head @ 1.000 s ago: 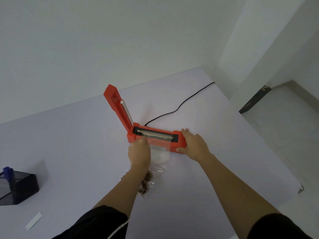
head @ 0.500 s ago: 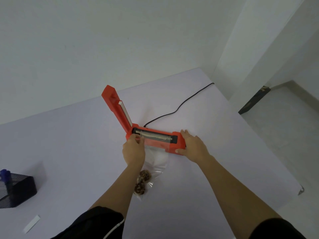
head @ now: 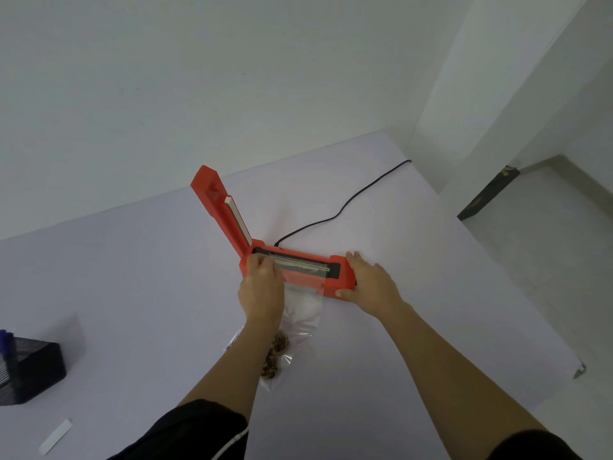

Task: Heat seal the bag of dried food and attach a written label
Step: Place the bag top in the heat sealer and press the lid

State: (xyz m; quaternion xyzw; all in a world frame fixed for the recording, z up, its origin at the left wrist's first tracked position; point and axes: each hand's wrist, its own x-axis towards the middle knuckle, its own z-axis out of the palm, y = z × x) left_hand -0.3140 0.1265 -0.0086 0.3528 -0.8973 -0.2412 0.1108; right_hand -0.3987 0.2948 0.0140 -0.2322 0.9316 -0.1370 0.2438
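Frame centre: my left hand (head: 262, 288) pinches the bag (head: 303, 310) mouth on the sealer (head: 340, 277) bar. Right hand (head: 371, 287) flat, fingers straight, on the sealer's right end. Lid (head: 219, 207) up.

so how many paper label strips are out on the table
1. The white strip lies flat near the left edge of the table, on the near side of the black basket. Others could be hidden inside the basket or out of frame.

On a pale table (head: 132, 293) are laid a red sealer (head: 341, 280), a clear bag (head: 306, 307), a black cord (head: 348, 202), a black mesh box (head: 33, 370) and a white strip (head: 55, 436).
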